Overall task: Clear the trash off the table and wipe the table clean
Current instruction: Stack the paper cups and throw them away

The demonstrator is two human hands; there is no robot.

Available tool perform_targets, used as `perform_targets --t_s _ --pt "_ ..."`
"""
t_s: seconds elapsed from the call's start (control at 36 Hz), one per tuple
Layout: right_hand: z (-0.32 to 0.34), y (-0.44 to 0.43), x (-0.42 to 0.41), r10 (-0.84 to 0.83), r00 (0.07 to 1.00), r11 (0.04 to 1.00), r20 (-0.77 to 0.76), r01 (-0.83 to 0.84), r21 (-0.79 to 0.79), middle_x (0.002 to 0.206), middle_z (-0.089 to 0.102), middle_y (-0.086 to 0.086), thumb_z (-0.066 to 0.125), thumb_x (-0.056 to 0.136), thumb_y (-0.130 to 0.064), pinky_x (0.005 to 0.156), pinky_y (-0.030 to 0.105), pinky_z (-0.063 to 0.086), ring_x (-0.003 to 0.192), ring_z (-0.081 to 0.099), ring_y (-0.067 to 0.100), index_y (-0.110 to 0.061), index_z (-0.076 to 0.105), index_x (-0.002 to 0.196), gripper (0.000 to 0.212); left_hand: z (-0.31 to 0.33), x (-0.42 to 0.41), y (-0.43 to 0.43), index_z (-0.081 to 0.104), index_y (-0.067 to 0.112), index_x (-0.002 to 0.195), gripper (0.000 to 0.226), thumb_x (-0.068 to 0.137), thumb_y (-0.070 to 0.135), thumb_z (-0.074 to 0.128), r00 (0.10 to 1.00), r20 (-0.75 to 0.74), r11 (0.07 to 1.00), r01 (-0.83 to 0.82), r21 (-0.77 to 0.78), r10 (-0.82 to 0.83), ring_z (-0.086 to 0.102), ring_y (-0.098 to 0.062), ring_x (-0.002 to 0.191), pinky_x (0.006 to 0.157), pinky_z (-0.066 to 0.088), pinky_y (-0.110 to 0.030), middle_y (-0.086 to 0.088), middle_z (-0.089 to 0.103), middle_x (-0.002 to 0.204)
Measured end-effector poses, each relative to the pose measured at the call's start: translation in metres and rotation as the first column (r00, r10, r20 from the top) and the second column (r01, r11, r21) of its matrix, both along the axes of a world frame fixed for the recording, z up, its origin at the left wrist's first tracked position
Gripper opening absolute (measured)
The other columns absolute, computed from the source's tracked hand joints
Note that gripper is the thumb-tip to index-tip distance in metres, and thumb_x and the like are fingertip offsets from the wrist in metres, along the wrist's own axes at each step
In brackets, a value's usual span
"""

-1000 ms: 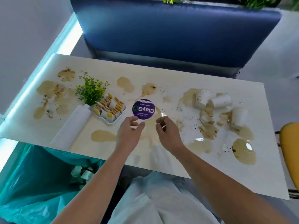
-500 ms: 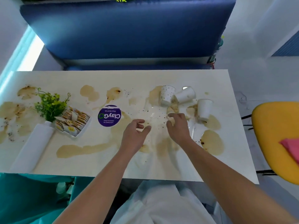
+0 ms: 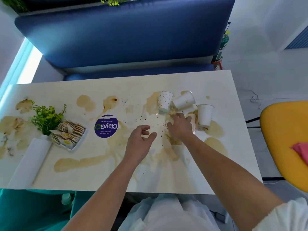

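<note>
At the table's near edge: the pale table point(image 3: 208, 80) is cut straight just ahead of the person's white clothing; its right end stops short of a yellow chair point(image 3: 281, 130), with bare floor between.
Far edge: runs close along a padded blue bench point(image 3: 125, 35).
Left end: cut off by the frame; a teal bag point(image 3: 25, 212) hangs below that corner.
Left hand point(image 3: 140, 142): hovers over the middle of the table, fingers loosely curled and holding nothing.
Right hand point(image 3: 180, 126): fingers are bent down onto a soggy brown mess just before the cups; whether they hold any of it cannot be told.
Cups: a dotted cup point(image 3: 165, 101), a plain white cup point(image 3: 184, 100) on its side and another white cup point(image 3: 204, 115) are clustered together at the right. They look like paper.
Spills point(image 3: 80, 162): glossy tan puddles and dark specks are spread over most of the surface.
Open surface: the far strip of the table is dry and bare.
Sticker point(image 3: 106, 126): a round purple disc, lying flat, left of the hands.
Tray point(image 3: 70, 135): white, packed with sachets, beside a small green plant point(image 3: 45, 117).
Roll point(image 3: 30, 162): a white cylinder lying slantwise toward the near left corner.
Chair seat: a pink cloth point(image 3: 301, 150) is cut off by the frame.
Hard to read: something clear and shiny lies by the right wrist, its shape unclear.
</note>
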State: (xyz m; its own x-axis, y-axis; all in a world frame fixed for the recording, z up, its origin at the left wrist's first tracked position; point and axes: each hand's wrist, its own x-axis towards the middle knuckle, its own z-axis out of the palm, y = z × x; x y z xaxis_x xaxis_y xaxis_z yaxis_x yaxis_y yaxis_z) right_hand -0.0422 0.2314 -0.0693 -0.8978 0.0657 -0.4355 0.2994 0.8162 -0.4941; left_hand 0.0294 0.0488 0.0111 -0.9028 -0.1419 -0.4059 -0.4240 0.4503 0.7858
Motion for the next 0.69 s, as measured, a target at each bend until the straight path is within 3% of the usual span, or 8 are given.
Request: perform_targets --t_s 0.28,0.36,0.47,0.69 --pt "-0.001 0.002 0.003 0.016 0.999 1.000 -0.036 -0.017 -0.025 0.150 0.042 0.006 0.049 0.102 -0.035 0.102 0.050 0.044 0.131 0.031 0.037 -0.013 0.047 0.149 0.052 0.000 -0.002 0.002 0.062 0.034 0.120 0.031 0.093 0.042 0.072 1.000 0.006 1.000 -0.006 -0.006 0.006 0.062 -0.008 0.082 0.068 0.043 -0.018 0.008 0.065 0.110" --pt "-0.005 0.002 0.008 -0.033 0.996 0.992 -0.086 0.022 -0.124 0.150 0.044 0.005 0.051 0.102 -0.033 0.106 0.041 0.035 0.132 0.033 0.036 -0.011 0.049 0.149 0.052 0.000 -0.003 0.000 0.062 0.034 0.120 0.031 0.092 0.042 0.072 1.000 0.005 1.000 -0.006 -0.008 0.006 0.063 -0.011 0.085 0.069 0.044 -0.019 0.008 0.066 0.110" --pt "-0.002 -0.001 0.020 -0.112 0.986 0.965 -0.125 0.078 -0.250 0.147 0.048 0.001 0.055 0.101 -0.030 0.098 0.025 0.023 0.130 0.036 0.031 -0.013 0.054 0.145 0.048 -0.001 -0.006 -0.002 0.062 0.033 0.121 0.030 0.094 0.040 0.071 1.000 0.003 1.000 -0.013 -0.023 0.013 0.064 -0.013 0.088 0.063 0.043 -0.012 0.008 0.065 0.111" --pt "0.028 -0.008 0.046 -0.250 0.936 0.871 -0.248 0.106 -0.480 0.133 0.057 -0.017 0.060 0.101 -0.028 0.100 0.027 0.039 0.118 0.043 0.019 -0.023 0.065 0.134 0.034 0.002 -0.017 -0.002 0.062 0.035 0.130 0.035 0.096 0.033 0.069 0.999 -0.042 0.998 0.022 -0.067 -0.025 0.064 -0.009 0.080 0.056 0.042 -0.006 0.007 0.065 0.112"
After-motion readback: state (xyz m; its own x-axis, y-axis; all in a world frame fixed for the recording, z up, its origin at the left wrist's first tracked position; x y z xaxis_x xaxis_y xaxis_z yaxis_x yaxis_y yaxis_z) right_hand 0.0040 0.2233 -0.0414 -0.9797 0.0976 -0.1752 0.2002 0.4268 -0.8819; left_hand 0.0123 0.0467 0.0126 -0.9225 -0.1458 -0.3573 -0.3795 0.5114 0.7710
